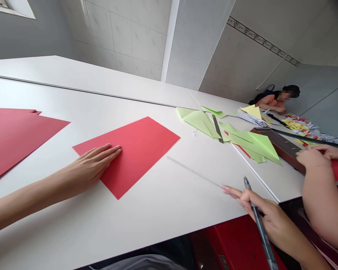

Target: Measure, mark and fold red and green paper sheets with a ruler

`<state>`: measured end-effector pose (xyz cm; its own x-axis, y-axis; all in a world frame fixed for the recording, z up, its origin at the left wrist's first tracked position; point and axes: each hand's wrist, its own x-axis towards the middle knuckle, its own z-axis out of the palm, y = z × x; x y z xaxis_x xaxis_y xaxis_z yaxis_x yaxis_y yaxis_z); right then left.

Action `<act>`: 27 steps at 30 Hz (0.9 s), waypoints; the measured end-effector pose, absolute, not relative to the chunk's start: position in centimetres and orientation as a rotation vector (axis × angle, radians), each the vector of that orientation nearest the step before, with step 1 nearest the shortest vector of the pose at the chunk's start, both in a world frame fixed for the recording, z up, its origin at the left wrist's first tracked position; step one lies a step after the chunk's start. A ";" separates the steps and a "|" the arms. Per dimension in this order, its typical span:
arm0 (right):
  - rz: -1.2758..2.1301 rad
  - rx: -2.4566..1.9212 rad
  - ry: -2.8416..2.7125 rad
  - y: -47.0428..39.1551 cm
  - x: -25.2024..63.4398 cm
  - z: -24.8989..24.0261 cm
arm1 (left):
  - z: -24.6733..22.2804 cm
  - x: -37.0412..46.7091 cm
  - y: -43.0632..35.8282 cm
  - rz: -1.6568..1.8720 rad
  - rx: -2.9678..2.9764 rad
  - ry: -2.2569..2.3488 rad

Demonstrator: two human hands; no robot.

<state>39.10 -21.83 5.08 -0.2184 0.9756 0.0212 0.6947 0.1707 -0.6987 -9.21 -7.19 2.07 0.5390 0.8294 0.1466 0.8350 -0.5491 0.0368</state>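
My left hand lies flat on the left part of a red paper sheet on the white table. Its fingers are stretched out, side by side. On the right, my right hand hovers by the table's front edge, holding a grey pen between its fingers, tip pointing up and away. Several fingers of that hand also reach toward a thin, blurred grey strip; whether they hold it is unclear. A stack of larger red sheets rests at the far left.
Cut green papers and a dark metal ruler lie right of centre. Beyond them are a brown paper cutter, another person's hands and paper piles. Another person sits at the far end.
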 end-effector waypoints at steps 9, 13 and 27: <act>0.340 -1.235 -2.339 -13.1 32.2 4.4 | 1.9 -2.9 -10.6 -0.432 -2.985 -1.054; 0.404 -1.278 -2.415 -10.8 32.1 2.3 | 1.6 -1.8 -11.6 -0.484 -3.034 -0.911; 0.565 -0.930 -2.437 -7.1 28.3 1.4 | 1.8 2.9 -12.3 -0.492 -2.757 -1.060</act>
